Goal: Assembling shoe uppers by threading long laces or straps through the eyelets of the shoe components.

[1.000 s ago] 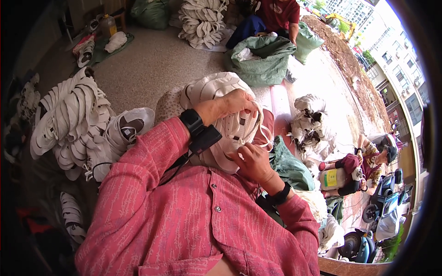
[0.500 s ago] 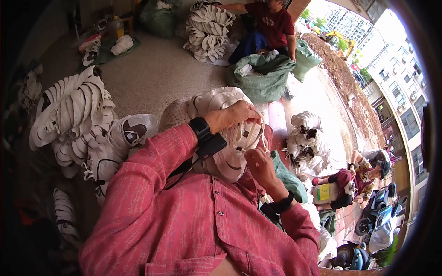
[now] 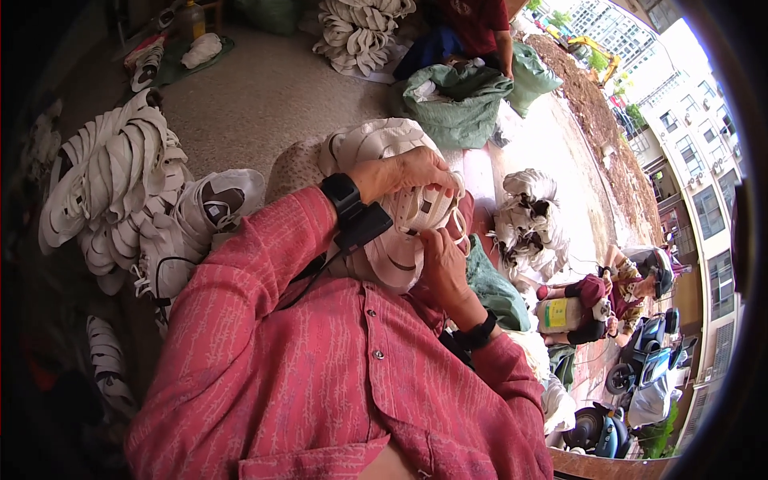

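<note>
A nested stack of white shoe uppers rests on my lap. The nearest shoe upper has a row of eyelets and a small dark square on its tongue. My left hand reaches over the stack, its fingers closed on this upper at the far end of the eyelets. A white shoelace loops out at the right side of the upper. Low on the eyelet row, my right hand is closed with thumb and finger pinched at the lace; the fingertips partly hide the spot they grip.
Piles of white shoe uppers stand at the left, far middle and right. A green sack is ahead, beside a person in dark red. Another person sits at the right near parked scooters.
My right hand has moved in against the eyelets, its fingers closer to the upper. My left hand stays at the far end of the upper. The whole view has shifted slightly.
</note>
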Tool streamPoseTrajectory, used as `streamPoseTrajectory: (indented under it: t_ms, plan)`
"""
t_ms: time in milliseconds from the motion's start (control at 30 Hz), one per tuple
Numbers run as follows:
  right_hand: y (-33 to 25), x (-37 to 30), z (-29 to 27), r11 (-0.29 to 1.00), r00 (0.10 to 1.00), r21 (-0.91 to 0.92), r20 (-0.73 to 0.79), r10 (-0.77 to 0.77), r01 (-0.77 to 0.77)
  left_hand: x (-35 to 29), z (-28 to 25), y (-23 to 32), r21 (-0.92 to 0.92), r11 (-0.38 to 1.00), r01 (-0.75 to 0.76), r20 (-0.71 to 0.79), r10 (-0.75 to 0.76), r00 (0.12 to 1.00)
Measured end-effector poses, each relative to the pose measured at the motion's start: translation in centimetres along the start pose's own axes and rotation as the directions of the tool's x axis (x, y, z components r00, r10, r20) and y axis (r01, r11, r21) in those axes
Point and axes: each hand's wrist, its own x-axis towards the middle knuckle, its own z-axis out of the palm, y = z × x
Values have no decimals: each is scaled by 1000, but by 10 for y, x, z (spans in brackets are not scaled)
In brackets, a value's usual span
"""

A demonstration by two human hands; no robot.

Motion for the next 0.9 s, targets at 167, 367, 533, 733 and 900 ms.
streamPoseTrajectory:
  t_ms: [167,367,533,733,900]
  plan:
    - [-11,-9,-12,761,899,491,325,292,-425,7,-1,-10,21,1000,-14,-35,15,999]
    - [17,-8,-28,943,992,311,10,124,-121,1,0,0,26,1000,-3,-61,4,998]
    - [13,0,-31,983,983,47,33,-178,176,2,1,3,30,999,20,-62,-18,998]
    - [20,12,-19,924,922,-44,-56,-382,380,9,-2,-5,25,1000,-18,-31,19,999]
    - [17,20,-14,930,897,-195,-262,-355,311,15,-4,-11,49,999,21,-52,-18,998]
